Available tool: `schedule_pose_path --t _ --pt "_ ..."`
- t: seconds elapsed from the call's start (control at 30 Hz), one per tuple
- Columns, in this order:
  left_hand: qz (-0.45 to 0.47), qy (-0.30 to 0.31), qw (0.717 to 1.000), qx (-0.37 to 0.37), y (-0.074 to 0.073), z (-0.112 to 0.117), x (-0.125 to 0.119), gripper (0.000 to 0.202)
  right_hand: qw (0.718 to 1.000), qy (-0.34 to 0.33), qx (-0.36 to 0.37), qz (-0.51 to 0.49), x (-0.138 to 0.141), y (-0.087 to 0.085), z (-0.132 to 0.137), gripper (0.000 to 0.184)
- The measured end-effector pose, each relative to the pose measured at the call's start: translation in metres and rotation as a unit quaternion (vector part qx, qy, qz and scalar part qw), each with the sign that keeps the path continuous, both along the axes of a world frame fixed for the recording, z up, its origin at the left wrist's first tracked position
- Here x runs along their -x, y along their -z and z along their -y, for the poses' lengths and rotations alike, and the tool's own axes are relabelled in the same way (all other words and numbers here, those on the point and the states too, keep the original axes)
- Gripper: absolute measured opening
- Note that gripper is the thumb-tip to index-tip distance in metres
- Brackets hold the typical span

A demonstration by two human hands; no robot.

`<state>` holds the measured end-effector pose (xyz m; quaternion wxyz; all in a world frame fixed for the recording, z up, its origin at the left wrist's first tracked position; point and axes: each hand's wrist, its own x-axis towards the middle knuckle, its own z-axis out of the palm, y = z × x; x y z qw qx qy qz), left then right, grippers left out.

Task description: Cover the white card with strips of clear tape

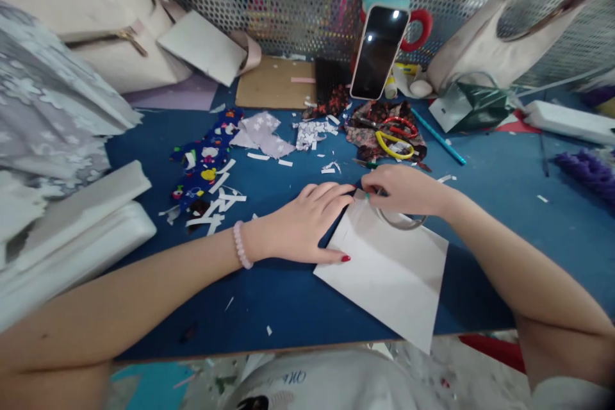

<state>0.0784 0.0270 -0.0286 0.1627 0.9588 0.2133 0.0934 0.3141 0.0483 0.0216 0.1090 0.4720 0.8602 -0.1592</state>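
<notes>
My left hand lies flat, fingers stretched out and thumb apart, across the left edge of a white sheet. The sheet rests at an angle on the blue table and reaches over its front edge. At the sheet's far corner, close to the left fingertips, my right hand is closed with bent fingers. Under its palm shows a thin grey ring, which looks like a roll of tape; the fingers hide part of it. White paper strips lie left of my hands.
Behind are fabric scraps, scissors, a blue pen and a phone leaning on a cup. Bags stand against the perforated metal wall. White packages and patterned cloth fill the left side.
</notes>
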Motion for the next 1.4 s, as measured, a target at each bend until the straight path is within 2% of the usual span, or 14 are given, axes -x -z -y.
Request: schedule_pose_path --t 0.13,0.37,0.5,0.6,0.7,0.8,0.87,0.93,1.03,1.17,1.23,1.3,1.37,1.4 --pt "0.002 -0.017 1.0 0.009 -0.001 0.003 -0.001 0.084 1.0 0.013 0.004 0.014 0.002 -0.004 0.002 0.008" --pt "0.021 -0.024 0.999 0.017 -0.005 0.013 0.0 0.072 0.994 0.068 -0.07 0.046 0.013 0.002 0.017 0.013" --pt "0.035 -0.053 0.997 0.037 -0.007 0.019 0.001 0.074 0.992 0.09 -0.082 0.03 0.017 0.005 0.022 0.011" --pt "0.052 -0.08 0.995 0.041 -0.009 0.032 0.0 0.074 0.989 0.107 -0.098 -0.002 0.018 -0.001 0.025 0.005" --pt "0.095 -0.108 0.987 0.077 -0.015 0.049 -0.002 0.082 0.986 0.106 -0.123 -0.047 0.016 -0.017 0.03 0.001" --pt "0.199 -0.129 0.932 0.274 -0.029 0.062 -0.003 0.087 0.976 0.098 -0.156 -0.113 0.009 -0.042 0.042 0.004" --pt "0.204 -0.121 0.9 0.365 -0.044 0.071 -0.002 0.076 0.949 0.064 -0.206 -0.229 0.004 -0.062 0.056 0.007" --pt "0.208 -0.118 0.899 0.367 -0.062 0.08 0.002 0.062 0.922 0.007 -0.272 -0.273 0.001 -0.084 0.075 0.009" --pt "0.187 -0.061 0.943 0.27 -0.087 0.093 0.011 0.043 0.887 -0.038 -0.366 -0.279 0.004 -0.113 0.104 0.015" --pt "0.182 -0.039 0.983 -0.004 -0.106 0.093 0.028 0.035 0.863 -0.074 -0.401 -0.298 0.01 -0.129 0.126 0.017" --pt "0.161 -0.018 0.973 -0.162 -0.111 0.083 0.037 0.034 0.852 -0.09 -0.42 -0.299 0.012 -0.124 0.126 0.016" --pt "0.134 0.0 0.947 -0.293 -0.112 0.068 0.047 0.032 0.843 -0.12 -0.45 -0.27 0.014 -0.11 0.12 0.017" --pt "0.093 0.009 0.935 -0.343 -0.106 0.05 0.058 0.033 0.855 -0.141 -0.451 -0.213 0.019 -0.089 0.112 0.015" --pt "0.076 0.007 0.934 -0.348 -0.101 0.041 0.064 0.034 0.883 -0.125 -0.421 -0.166 0.022 -0.076 0.107 0.011"
